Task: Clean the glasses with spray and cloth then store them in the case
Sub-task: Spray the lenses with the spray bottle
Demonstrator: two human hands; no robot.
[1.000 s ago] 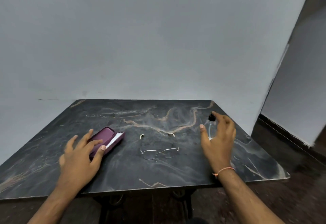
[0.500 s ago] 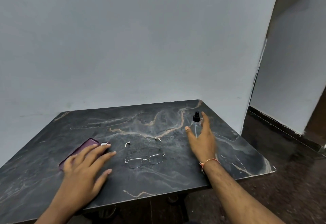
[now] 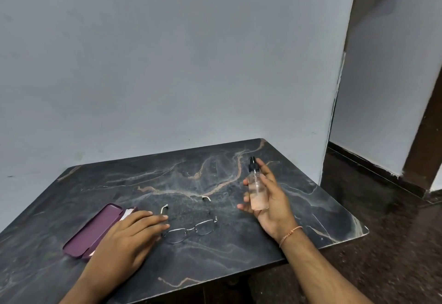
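- Dark marbled stone is what the table (image 3: 299,210) top looks like, with the glasses (image 3: 190,228) lying open near the middle, arms pointing away.
- Spray bottle (image 3: 257,187) is held upright, lifted off the table, in the right hand (image 3: 270,204), fingers closed around the clear body, black nozzle on top.
- Left hand (image 3: 132,233) is laid flat and open, fingertips right at the left lens, nothing gripped.
- Purple case (image 3: 93,230) sits just left of that, partly covered, something white poking out, probably the cloth.
- Looks like the spraying step is being set up; next the glasses likely get picked up and the nozzle aimed at the lenses.
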